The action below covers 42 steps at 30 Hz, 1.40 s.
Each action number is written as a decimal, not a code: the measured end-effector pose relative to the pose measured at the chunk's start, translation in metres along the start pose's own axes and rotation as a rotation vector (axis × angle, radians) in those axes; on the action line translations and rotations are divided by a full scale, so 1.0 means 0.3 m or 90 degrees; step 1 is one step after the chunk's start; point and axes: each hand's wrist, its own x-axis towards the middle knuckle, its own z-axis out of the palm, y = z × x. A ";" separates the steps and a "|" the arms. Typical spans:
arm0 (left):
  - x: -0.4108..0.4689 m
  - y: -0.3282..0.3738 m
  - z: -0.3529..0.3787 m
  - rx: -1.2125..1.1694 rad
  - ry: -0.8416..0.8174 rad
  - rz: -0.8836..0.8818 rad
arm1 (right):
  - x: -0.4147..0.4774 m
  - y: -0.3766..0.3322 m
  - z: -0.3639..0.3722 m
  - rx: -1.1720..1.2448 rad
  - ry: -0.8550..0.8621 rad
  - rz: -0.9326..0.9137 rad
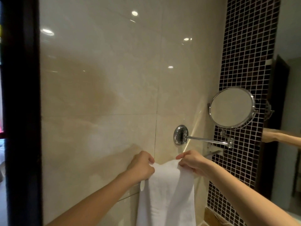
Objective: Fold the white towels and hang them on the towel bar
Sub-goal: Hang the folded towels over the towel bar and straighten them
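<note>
A white towel (166,193) hangs down in front of the beige tiled wall, folded lengthwise into a narrow strip. My left hand (141,167) grips its upper left corner and my right hand (190,162) pinches its upper right corner. The top edge sags between the two hands. A short piece of the towel bar (211,153) shows just right of my right hand, fixed to the wall by a bracket; the rest is hidden behind the towel and hands.
A round chrome mirror (232,107) on a swing arm (205,139) juts from the wall just above the bar. Dark mosaic tiles (244,46) and a large wall mirror (286,111) stand at right. A black door frame (22,111) borders the left.
</note>
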 end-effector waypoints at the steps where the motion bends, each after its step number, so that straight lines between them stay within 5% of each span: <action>1: 0.001 -0.004 0.008 0.023 0.001 0.008 | 0.001 0.005 0.002 -0.004 0.003 -0.004; 18: -0.033 -0.019 0.076 0.544 0.065 0.190 | -0.017 0.126 0.046 -0.280 0.026 -0.199; 30: -0.037 0.036 0.111 0.585 0.028 0.225 | -0.045 0.207 0.074 -0.608 0.043 -0.409; 42: -0.017 0.032 0.125 0.617 0.013 0.247 | -0.024 0.224 0.099 -0.581 0.017 -0.454</action>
